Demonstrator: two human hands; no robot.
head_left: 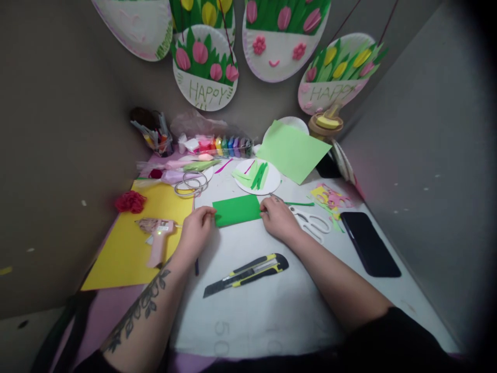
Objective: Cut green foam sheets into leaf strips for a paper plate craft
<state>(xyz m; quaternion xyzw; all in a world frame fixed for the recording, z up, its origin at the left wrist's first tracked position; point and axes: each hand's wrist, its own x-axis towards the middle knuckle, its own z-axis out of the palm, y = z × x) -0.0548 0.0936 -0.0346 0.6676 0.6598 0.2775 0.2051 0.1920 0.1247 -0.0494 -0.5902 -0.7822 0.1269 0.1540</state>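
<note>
A dark green paper rectangle (237, 211) lies between my hands over the pale work surface. My left hand (199, 224) pinches its left edge, fingers closed. At the paper's right edge, my right hand (277, 216) is closed on it with thumb and fingers. White-handled scissors (311, 221) lie just beyond my right hand, partly behind the wrist. Nearer to me is a black and yellow utility knife (246, 274). A small white plate (256, 176) with light and dark green paper strips sits behind the green paper.
Yellow paper (120, 254) at the left bears a pink glue gun (157, 243). A black phone (370, 243) lies right. Behind are ring-shaped hoops (191, 184), a light green sheet (293, 150) and a pen cup (161, 142). Decorated plates (205, 85) hang above.
</note>
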